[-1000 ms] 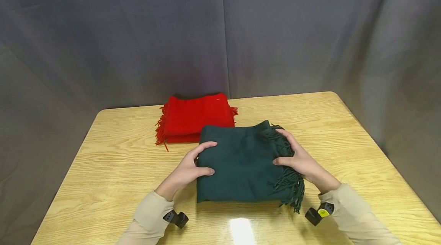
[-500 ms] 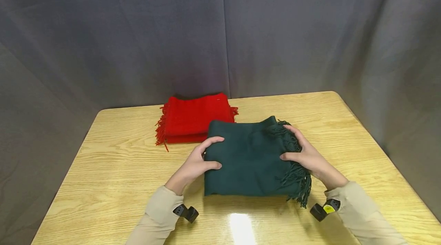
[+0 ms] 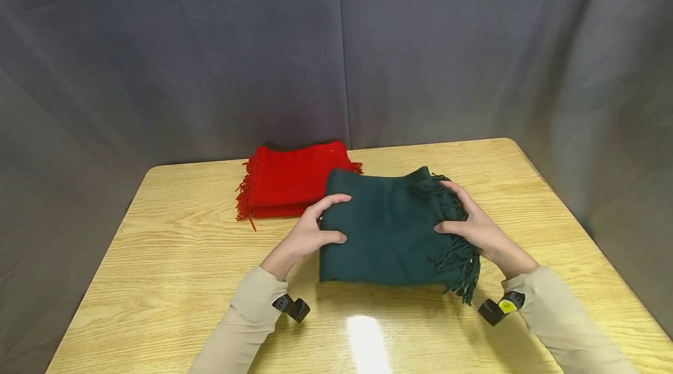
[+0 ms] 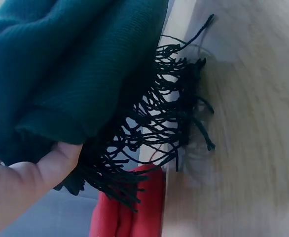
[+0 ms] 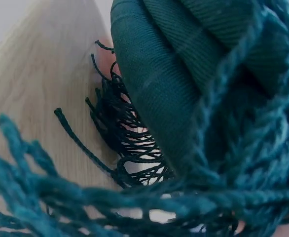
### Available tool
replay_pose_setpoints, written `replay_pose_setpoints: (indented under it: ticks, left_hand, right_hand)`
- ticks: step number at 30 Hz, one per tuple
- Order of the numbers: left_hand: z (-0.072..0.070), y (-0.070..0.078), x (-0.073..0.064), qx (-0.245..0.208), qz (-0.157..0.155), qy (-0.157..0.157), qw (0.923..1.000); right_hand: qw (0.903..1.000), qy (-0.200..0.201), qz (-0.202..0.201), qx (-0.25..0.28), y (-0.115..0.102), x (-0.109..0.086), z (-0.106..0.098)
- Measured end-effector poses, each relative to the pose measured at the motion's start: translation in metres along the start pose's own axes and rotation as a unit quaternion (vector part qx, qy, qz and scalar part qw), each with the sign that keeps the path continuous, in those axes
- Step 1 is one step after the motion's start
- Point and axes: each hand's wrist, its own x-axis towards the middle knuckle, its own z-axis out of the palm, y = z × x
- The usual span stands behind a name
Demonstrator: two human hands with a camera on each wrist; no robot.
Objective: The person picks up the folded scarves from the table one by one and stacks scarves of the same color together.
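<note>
A folded dark green scarf with fringe along its right side is held up between both hands, over the table. My left hand grips its left edge, thumb on top and the other fingers partly hidden. On the right edge, my right hand holds the scarf, its thumb and index finger on top by the tassels. In the left wrist view, fringe hangs below the green cloth beside the left thumb. The right wrist view shows rounded folds of the scarf and braided tassels close to the camera.
A folded red scarf with fringe at both ends lies at the back of the wooden table, partly overlapped by the green one in the head view. Grey curtains hang behind and on both sides.
Both hands have carried the green scarf to the right and farther from the body. The red scarf stays in place.
</note>
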Motion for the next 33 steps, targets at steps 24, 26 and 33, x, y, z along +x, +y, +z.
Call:
replay_pose_setpoints:
  ticks: [24, 26, 33]
  left_hand:
    - [0.012, 0.013, 0.047, -0.015, 0.012, 0.02, 0.9996]
    - [0.013, 0.012, 0.05, -0.021, 0.02, 0.023, 0.9993]
    - [0.017, 0.009, 0.063, -0.044, 0.022, 0.036, 0.9982]
  right_hand:
    - [0.9998, 0.018, -0.002, 0.004, -0.015, 0.018, -0.039]
    - [0.9998, 0.019, -0.007, 0.006, -0.015, 0.02, -0.042]
    - [0.9991, 0.033, -0.025, -0.009, -0.014, 0.026, -0.053]
